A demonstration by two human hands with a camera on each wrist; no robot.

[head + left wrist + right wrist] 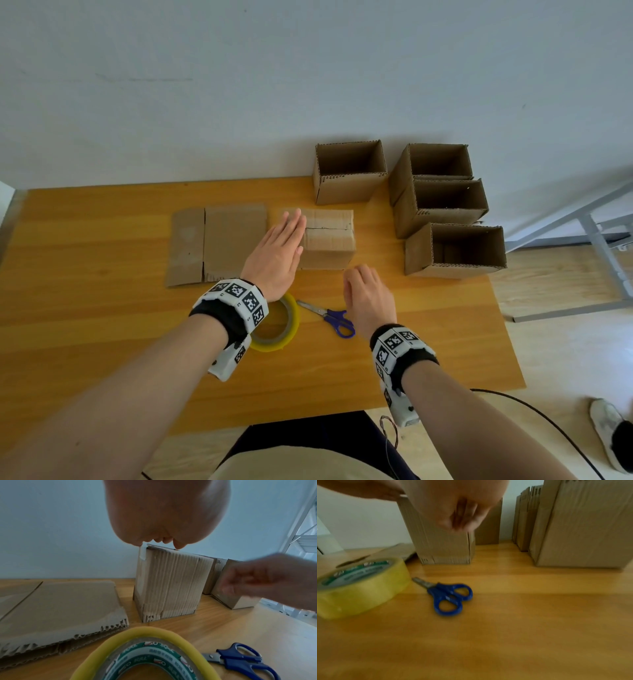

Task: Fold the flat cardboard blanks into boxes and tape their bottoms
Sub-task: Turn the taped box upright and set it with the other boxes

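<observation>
Brown corrugated cardboard box [328, 240], folded and standing bottom-up mid-table, clear tape strip along its top seam, tape end running down the left face in the left wrist view. Landmark = this box. Left hand [276, 253]: fingers straight and together, flat on the box's left top edge, pressing, nothing gripped. Right hand [368, 298]: just in front of the box's near right corner, off the cardboard, fingers loosely curled, holding nothing; blurred in both wrist views. Flat brown cardboard blanks [217, 244]: one pile lying just left of the box; layered edges in the left wrist view [56, 609] show more than one sheet, exact count not readable. Finished open-top brown cardboard boxes: 4 total, one [349, 171] behind the box near the wall, three in a touching column to its right [432, 165], [442, 205], [455, 250]. One yellow roll of clear packing tape [281, 325], flat on the table in front of the box, partly under the left wrist. One pair of blue-handled scissors [330, 318], closed, just right of the roll, in front of the box. All on one orange wooden table [102, 308].
</observation>
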